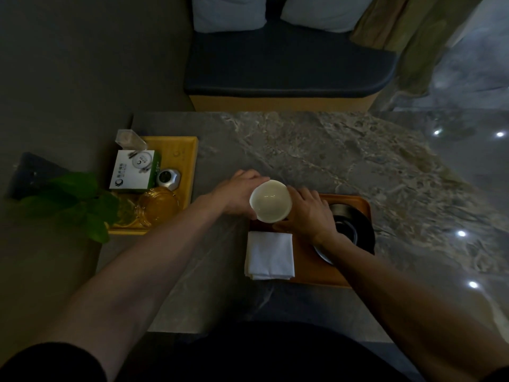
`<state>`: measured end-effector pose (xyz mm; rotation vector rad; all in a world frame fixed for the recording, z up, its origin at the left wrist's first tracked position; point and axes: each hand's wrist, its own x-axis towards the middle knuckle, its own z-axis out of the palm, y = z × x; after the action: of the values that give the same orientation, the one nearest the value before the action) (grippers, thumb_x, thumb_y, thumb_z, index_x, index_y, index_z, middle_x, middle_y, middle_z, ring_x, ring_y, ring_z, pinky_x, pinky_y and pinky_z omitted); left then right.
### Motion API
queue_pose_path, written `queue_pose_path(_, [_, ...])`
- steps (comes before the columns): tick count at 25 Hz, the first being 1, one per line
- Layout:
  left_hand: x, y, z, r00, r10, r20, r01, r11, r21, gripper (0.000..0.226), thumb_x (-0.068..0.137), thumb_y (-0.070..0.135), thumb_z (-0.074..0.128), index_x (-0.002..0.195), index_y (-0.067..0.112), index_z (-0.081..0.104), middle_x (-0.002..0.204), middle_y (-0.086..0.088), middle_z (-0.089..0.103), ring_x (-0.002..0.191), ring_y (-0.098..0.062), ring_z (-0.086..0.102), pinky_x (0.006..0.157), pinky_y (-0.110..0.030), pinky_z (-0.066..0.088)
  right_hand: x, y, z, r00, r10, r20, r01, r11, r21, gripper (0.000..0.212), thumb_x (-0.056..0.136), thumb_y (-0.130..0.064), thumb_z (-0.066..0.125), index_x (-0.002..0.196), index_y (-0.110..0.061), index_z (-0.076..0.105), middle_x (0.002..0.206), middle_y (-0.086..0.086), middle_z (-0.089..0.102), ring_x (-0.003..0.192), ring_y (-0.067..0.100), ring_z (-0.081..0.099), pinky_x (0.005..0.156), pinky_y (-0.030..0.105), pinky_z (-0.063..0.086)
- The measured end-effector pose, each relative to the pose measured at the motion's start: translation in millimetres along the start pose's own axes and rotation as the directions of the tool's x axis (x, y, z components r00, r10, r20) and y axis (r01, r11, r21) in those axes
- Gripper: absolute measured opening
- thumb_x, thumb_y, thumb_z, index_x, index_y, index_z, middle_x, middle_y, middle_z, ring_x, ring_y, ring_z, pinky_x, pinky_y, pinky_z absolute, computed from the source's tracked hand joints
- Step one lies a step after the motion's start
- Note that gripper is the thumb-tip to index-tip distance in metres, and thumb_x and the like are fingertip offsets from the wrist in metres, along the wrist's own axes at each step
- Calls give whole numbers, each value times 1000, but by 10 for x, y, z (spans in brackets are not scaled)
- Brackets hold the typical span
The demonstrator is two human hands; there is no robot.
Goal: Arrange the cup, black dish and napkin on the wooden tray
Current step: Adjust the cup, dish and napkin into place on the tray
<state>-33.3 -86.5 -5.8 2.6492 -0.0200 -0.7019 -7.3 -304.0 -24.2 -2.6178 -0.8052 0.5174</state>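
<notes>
A white cup is held between both my hands above the far left corner of the brown wooden tray, its mouth tilted towards me. My left hand wraps its left side and my right hand grips its right side. A folded white napkin lies on the tray's left end, overhanging the near edge a little. The black dish rests on the tray's right part, partly hidden by my right wrist, and reaches past the right rim.
A lighter wooden tray at the left holds a white and green box, a silver lid, amber glass jars and a clear container. Green leaves lie at its near left. A cushioned bench stands beyond the marble table.
</notes>
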Motion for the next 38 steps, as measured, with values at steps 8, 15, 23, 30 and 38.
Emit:
queue_pose_path(8, [-145, -13, 104, 995, -70, -68, 60, 988, -143, 100, 62, 37, 87, 145, 31, 31, 146, 1, 34, 134, -23, 30, 105, -48, 40, 81, 50, 12, 997, -68, 35, 68, 998, -6, 100, 63, -65, 73, 143, -28, 27, 133, 9, 50, 117, 30, 45, 92, 46, 43])
queue_pose_path(15, [-336, 158, 376, 952, -241, -190, 172, 932, -321, 99, 58, 44, 88, 141, 34, 33, 140, 0, 36, 131, -23, 35, 101, -48, 44, 281, 119, -239, 951, -160, 264, 209, 963, -169, 103, 74, -59, 71, 152, -27, 12, 148, 7, 37, 124, 33, 34, 99, 48, 39])
queue_pose_path(23, [-297, 106, 450, 956, -257, -142, 201, 925, -323, 112, 54, 46, 88, 144, 38, 22, 144, 0, 29, 135, -27, 24, 104, -52, 37, -11, 217, -173, 994, -30, 101, 29, 999, 18, 75, 75, -59, 65, 140, -29, 41, 134, 4, 55, 117, 28, 47, 90, 39, 41])
queue_pose_path(30, [-186, 23, 287, 991, -125, -43, 116, 978, -174, 115, 63, 35, 86, 150, 34, 12, 151, -1, 25, 137, -29, 20, 107, -49, 32, -225, 294, -95, 1000, 4, -15, -3, 996, 91, 23, 88, -28, 65, 110, -33, 65, 110, -4, 68, 106, 23, 52, 84, 39, 45])
queue_pose_path(38, [-225, 40, 411, 982, -168, -91, 150, 972, -180, 114, 60, 50, 84, 148, 35, 14, 148, -2, 29, 135, -29, 23, 103, -50, 35, -216, 218, -197, 998, -21, -51, 26, 996, 87, 33, 89, -14, 59, 114, -34, 65, 114, -5, 70, 108, 25, 54, 84, 41, 47])
